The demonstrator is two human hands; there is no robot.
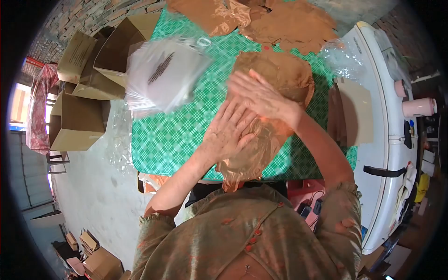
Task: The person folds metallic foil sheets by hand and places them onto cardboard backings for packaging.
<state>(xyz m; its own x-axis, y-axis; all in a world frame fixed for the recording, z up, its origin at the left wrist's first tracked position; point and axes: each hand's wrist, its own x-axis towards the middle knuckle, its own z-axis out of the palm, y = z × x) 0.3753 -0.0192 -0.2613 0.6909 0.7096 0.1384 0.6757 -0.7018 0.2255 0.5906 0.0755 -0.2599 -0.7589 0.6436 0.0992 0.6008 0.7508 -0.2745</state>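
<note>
A brown, shiny, crinkled sheet-like piece (275,65) lies on the green checked tablecloth (163,144), its lower end hanging over the near edge. My left hand (228,128) rests flat on its left side, fingers spread and pointing up. Just above and to the right, my right hand (263,95) lies across the piece, fingers stretched toward the left and slightly blurred. The two hands meet or overlap near the fingertips of the left one. Neither hand grips anything.
A stack of clear plastic bags (163,74) lies at the left, with open cardboard boxes (77,121) beyond the table. More brown pieces (289,25) cover the far end. At the right are cardboard sheets (357,112) and a white fridge (373,186).
</note>
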